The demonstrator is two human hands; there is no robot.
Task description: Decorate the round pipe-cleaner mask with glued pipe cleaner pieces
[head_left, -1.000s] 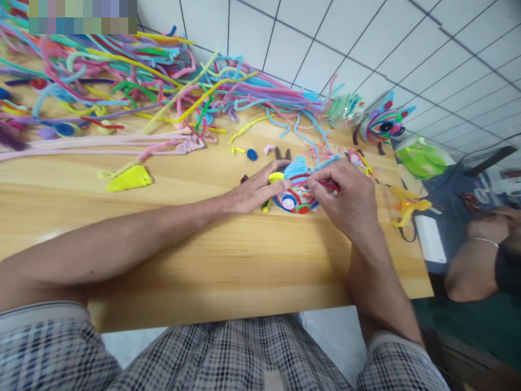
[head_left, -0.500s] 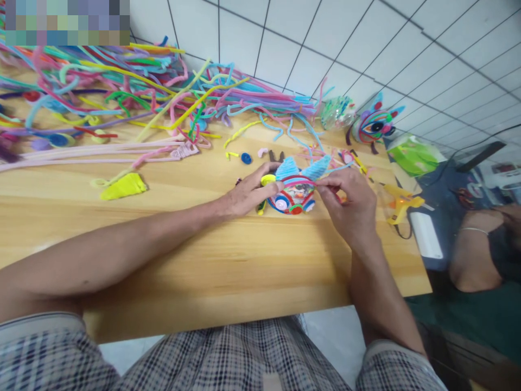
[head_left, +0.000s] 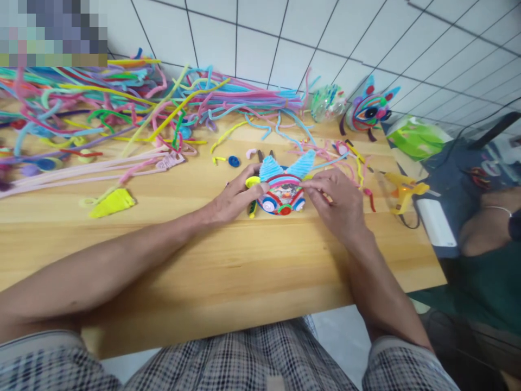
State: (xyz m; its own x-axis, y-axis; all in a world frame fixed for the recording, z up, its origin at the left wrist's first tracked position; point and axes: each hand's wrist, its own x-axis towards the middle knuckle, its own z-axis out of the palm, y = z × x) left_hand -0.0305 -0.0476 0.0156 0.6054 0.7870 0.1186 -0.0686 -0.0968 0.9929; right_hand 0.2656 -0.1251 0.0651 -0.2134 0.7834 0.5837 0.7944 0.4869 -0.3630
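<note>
A round animal head (head_left: 284,191) of multicoloured fuzzy stems, with two pointed light-blue ears (head_left: 305,164), is near the middle of the pale wooden counter (head_left: 228,271). The bare left hand (head_left: 240,195) clasps its nine o'clock side; the bare right hand (head_left: 338,201) pinches its three o'clock edge. A hard tug there could peel a fuzzy strip (head_left: 285,179) loose; a slack left grip might let the head twist. A yellow plastic glue gun (head_left: 402,190) lies at three o'clock, a tangled heap of coloured stems (head_left: 126,84) at ten.
</note>
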